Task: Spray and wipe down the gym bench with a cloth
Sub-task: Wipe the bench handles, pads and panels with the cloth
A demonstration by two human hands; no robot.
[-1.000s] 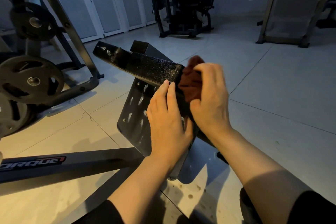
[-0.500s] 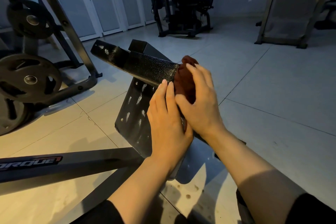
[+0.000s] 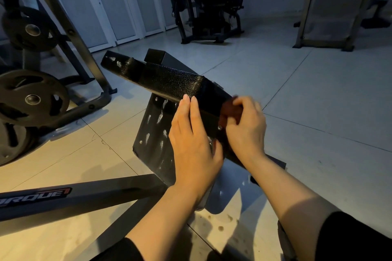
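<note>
The black padded gym bench (image 3: 169, 82) is tipped on its side in the middle of the head view, its flat underside facing me with wet streaks on it. My left hand (image 3: 194, 144) lies flat against that underside, fingers straight and reaching up to the pad's edge. My right hand (image 3: 247, 127) grips a dark red cloth (image 3: 230, 110) and presses it against the bench's right side edge. Most of the cloth is hidden under my fingers. No spray bottle is in view.
A dark frame bar marked TORQUE (image 3: 63, 199) runs along the floor at the lower left. A rack with weight plates (image 3: 31, 97) stands at the left. Another gym machine (image 3: 210, 6) and a leaning frame (image 3: 331, 10) stand at the back on the tiled floor.
My right hand has slid the cloth from the pad's top corner down along the right side edge. My left hand stays flat on the underside.
</note>
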